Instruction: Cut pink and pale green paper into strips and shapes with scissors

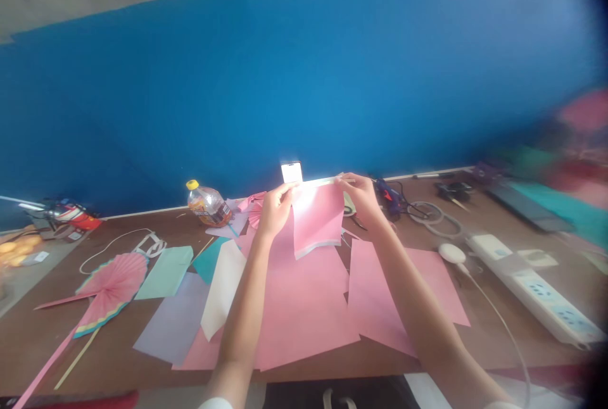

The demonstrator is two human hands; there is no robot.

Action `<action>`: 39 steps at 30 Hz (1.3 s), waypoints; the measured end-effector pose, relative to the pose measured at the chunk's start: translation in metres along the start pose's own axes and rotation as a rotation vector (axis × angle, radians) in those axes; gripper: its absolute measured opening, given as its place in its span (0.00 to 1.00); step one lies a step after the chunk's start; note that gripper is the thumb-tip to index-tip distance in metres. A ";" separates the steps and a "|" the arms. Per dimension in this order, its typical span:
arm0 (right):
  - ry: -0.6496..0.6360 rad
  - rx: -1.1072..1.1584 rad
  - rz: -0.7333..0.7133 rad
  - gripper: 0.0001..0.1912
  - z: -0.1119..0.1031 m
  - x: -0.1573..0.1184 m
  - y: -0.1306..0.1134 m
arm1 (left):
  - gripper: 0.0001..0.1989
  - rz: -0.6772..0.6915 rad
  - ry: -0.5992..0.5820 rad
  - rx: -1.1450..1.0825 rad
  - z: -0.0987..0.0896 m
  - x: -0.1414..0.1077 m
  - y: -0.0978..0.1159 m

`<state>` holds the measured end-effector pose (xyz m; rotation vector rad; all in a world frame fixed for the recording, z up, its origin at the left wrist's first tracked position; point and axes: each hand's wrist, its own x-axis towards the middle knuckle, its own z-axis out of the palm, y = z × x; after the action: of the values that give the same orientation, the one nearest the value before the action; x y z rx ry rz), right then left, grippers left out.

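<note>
My left hand (276,207) pinches the upper left corner of a pink paper sheet (317,219), and my right hand (360,197) pinches its upper right corner. Raised above the table, the sheet hangs down between them, with pale strips along its top and bottom edges. Beneath it, larger pink sheets (304,314) lie spread over the brown table (156,358). Just behind the held sheet stands a phone (291,172) with a bright screen. A pink folded paper fan (116,279) with blue and yellow edging rests at the left.
A plastic bottle (209,203) with a yellow cap stands tilted in view at the back left. Teal folded paper (166,271), lilac paper (173,317) and white paper (223,285) lie left of centre. On the right are a power strip (536,292) and a white plug (452,253) with its cable.
</note>
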<state>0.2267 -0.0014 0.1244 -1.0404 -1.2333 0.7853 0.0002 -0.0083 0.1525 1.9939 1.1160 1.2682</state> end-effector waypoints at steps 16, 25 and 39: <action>0.107 -0.009 -0.118 0.13 0.007 -0.005 -0.008 | 0.15 0.058 0.087 0.034 0.001 -0.001 0.007; 0.022 -0.033 -0.201 0.13 0.008 -0.009 -0.019 | 0.08 0.020 0.101 0.029 -0.004 -0.003 0.007; -0.015 -0.054 -0.183 0.13 0.003 -0.010 -0.026 | 0.16 -0.016 -0.006 0.005 -0.008 -0.001 0.005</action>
<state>0.2206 -0.0193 0.1453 -0.9508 -1.3478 0.6230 -0.0051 -0.0114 0.1593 1.9868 1.1315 1.2520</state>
